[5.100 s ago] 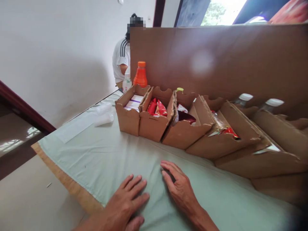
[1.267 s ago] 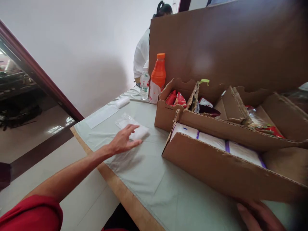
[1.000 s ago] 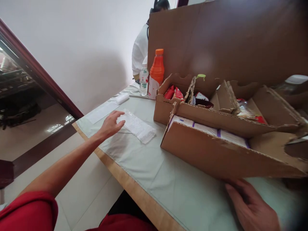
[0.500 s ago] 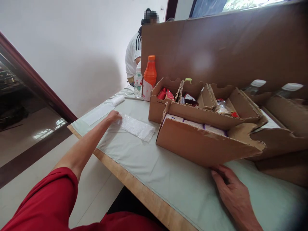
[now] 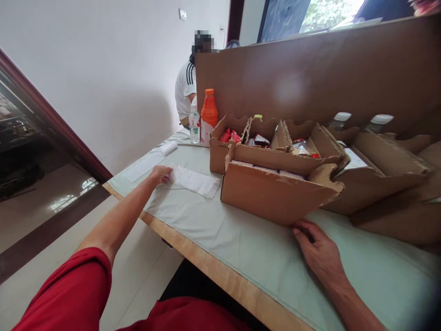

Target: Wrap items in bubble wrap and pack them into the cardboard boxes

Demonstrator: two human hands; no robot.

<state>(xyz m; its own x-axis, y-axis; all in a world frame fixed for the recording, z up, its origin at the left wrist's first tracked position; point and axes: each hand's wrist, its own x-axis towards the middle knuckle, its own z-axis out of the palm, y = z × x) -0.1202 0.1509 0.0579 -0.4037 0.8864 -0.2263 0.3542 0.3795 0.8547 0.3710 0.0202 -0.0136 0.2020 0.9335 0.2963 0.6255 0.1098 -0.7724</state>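
Note:
My left hand (image 5: 159, 174) reaches out across the table and pinches the near end of a strip of bubble wrap (image 5: 195, 181) that lies flat on the pale green cloth (image 5: 213, 230). My right hand (image 5: 319, 250) rests on the cloth with its fingertips under the front bottom edge of a long cardboard box (image 5: 275, 195), which is tipped toward me and holds white packs with purple bands.
Behind the long box stands a row of cardboard bins (image 5: 310, 142) with red snack packets. An orange bottle (image 5: 207, 116) and a small water bottle (image 5: 194, 125) stand at the far left. A tall cardboard wall (image 5: 310, 78) backs the bins. A person in white (image 5: 184, 87) sits beyond.
My left hand spread the bubble wrap out flat and now holds its near end. My right hand slid along the long box's front edge, and the box settled lower.

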